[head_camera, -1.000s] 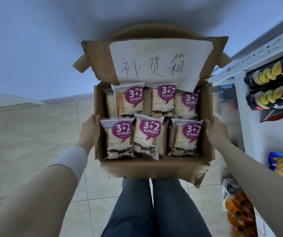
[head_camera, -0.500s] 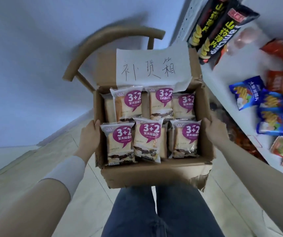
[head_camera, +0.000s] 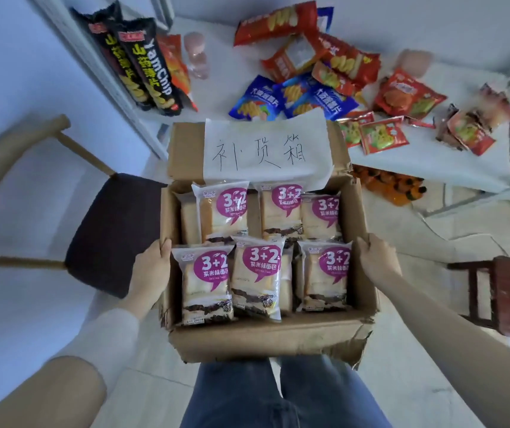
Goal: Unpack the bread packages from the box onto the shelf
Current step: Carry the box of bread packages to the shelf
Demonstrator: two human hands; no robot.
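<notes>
Since nothing's out yet: basically zero progress so far
Box [head_camera: 266,338]: carried just near the shelf [head_camera: 426,168], left hand [head_camera: 150,270] and right hand [head_camera: 374,257] fingers clamped on its side walls
Bread packages [head_camera: 256,276]: all in the box, none on the shelf
Left: everything

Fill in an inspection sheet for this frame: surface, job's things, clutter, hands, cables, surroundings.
Surface: white shelf, partly bare near its front edge.
Job's things: open cardboard box with a handwritten paper label; bread packages in two rows inside, none on the shelf yet.
Clutter: black chip tubes, blue snack bags, red snack bags scattered on the shelf.
Hands: left hand grips the box's left wall; right hand grips the right wall.
Cables: nothing seen.
Surroundings: dark-seated chair on the left, wooden stool on the right, orange bottles on a lower shelf.
</notes>
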